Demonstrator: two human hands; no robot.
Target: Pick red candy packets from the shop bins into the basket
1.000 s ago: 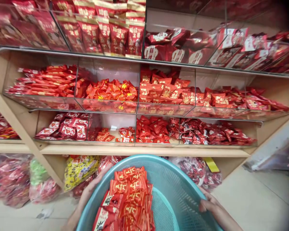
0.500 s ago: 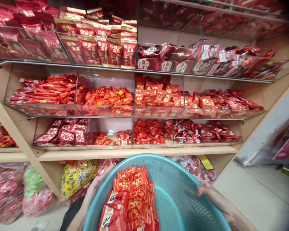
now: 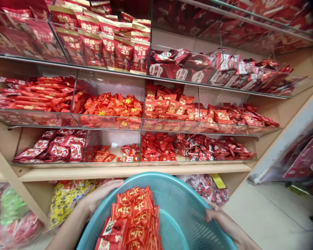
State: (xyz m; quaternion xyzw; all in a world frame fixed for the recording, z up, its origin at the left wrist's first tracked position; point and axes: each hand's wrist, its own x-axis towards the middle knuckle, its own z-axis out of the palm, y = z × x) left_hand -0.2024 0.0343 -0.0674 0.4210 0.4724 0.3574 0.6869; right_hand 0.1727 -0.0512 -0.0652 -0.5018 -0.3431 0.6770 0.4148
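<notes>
From my end, the biggest thing is the light-wood shelf unit (image 3: 94,173) with clear-fronted compartments; its top runs out of view, and the upper right corner is too dark for me to read. In front of its lowest ledge I have the round teal plastic basket (image 3: 193,222), held between both hands, its near side cut off by the lower edge. Behind it, the clear bag of yellow wrapped pieces (image 3: 64,201) is partly covered by the left forearm. My left hand (image 3: 100,195) holds the basket's outer left side, fingers stretched along the rim; I cannot see its thumb. My right hand (image 3: 217,216) grips the opposite rim with the thumb hooked over it, the other fingers hidden behind the wall. Smallest are the glossy red packets with gold lettering (image 3: 135,217), heaped in the basket's left half, the nearest ones cropped.
</notes>
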